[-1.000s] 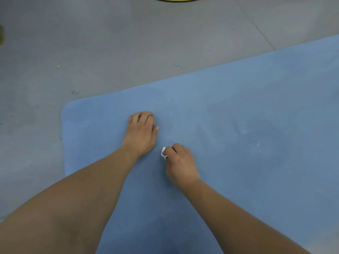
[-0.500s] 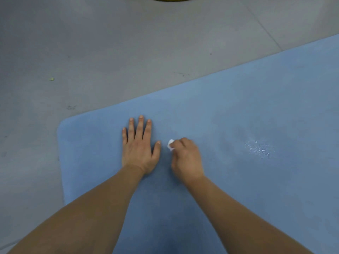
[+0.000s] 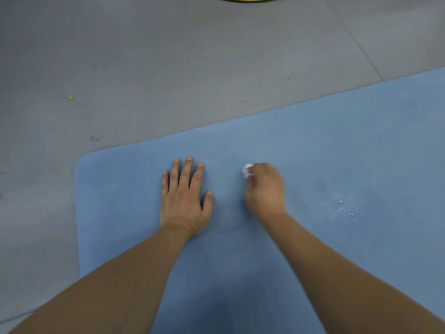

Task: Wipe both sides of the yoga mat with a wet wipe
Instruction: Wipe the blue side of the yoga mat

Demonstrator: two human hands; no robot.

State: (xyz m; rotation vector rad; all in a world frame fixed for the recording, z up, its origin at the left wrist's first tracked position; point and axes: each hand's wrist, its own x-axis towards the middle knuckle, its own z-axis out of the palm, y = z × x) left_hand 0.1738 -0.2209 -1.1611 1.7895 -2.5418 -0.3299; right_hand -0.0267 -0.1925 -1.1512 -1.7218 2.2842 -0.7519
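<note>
Since 0.5 s ago the right hand has slid away from the left hand, its curled fingers pinching a balled white wet wipe against the blue yoga mat. The left hand lies flat, fingers straight, near the mat's rounded far-left corner on the grey floor. White flecks sit further right.

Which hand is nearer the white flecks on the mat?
Right. The right hand, gripping the wipe, is just left of the flecks on the mat. The left hand lies flat farther left, beyond the right hand.
</note>
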